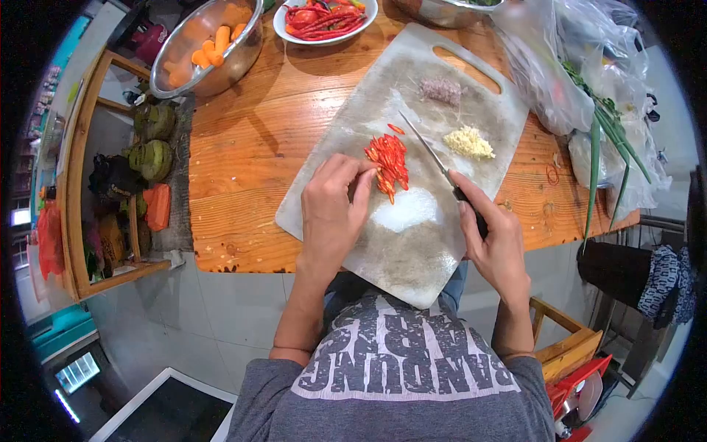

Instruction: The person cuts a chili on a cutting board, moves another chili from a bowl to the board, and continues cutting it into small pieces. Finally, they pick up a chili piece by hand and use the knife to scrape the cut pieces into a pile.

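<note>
My left hand (335, 199) is closed, with thumb and forefinger pinched together at the left edge of a pile of sliced red chili (388, 160). Whatever is between those fingertips is too small to make out. In my right hand (493, 239) is the black handle of a knife (434, 155), its blade lying diagonally just right of the chili and pointing away from me. Both hands are over a worn white cutting board (317, 177). Beyond the knife sit a heap of minced garlic (469, 142) and a small mound of chopped purplish shallot (440, 90).
A metal bowl (250, 62) with carrots (213, 51) stands at the back left. Beside it is a white plate (286, 33) of whole red chilies (324, 20). Plastic bags (545, 74) and green onions (607, 129) lie at the right. Another metal bowl (445, 12) touches the top edge.
</note>
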Available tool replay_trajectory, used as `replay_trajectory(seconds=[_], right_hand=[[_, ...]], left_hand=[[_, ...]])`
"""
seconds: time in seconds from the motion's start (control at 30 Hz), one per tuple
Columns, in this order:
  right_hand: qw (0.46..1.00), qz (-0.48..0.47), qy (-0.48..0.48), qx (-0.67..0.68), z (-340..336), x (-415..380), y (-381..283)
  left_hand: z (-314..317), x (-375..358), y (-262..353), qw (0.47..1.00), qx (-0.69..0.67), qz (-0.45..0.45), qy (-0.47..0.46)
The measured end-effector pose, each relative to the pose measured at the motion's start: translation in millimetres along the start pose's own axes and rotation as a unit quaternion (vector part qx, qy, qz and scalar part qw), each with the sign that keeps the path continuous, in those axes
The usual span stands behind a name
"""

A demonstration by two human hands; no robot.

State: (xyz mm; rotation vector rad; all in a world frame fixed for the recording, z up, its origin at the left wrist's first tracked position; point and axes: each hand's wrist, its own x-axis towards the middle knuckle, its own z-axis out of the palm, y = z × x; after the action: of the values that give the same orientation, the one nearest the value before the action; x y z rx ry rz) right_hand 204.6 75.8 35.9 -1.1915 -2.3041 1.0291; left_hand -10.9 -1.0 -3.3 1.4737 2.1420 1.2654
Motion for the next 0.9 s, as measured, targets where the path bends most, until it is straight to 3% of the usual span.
replay_trajectory(seconds=[0.1,0.2,0.3,0.4,0.6,0.8,0.9], right_hand=[[0.997,-0.063,0.018,-0.031,5.8,10.6,8.2],[0.995,-0.091,0.004,-0.042,5.9,14.2,14.7],[0.997,-0.044,-0.063,-0.025,-10.5,9.7,-2.5],[0.997,-0.053,-0.035,-0.042,-20.4,0.9,-5.7],[0.999,0.002,-0.048,-0.02,-18.7,-0.1,-1.6],[0.999,-0.007,-0.044,-0.001,-10.8,7.0,9.0],[0.998,0.036,-0.053,0.027,-4.7,12.2,14.1]], left_hand=[[-11.2,-0.6,12.2,0.998,-0.036,-0.055,0.003],[-21.5,-0.1,6.8,0.999,0.011,-0.049,0.002],[-23.8,1.5,-0.9,0.998,0.004,-0.05,0.032],[-24.4,3.0,-9.5,0.997,-0.023,-0.057,0.046],[-22.9,4.9,0.9,0.992,0.048,0.088,0.072],[-22.4,2.6,2.5,0.989,-0.014,0.003,0.144],[-42.8,28.9,-1.9,0.992,0.059,0.055,0.1]])
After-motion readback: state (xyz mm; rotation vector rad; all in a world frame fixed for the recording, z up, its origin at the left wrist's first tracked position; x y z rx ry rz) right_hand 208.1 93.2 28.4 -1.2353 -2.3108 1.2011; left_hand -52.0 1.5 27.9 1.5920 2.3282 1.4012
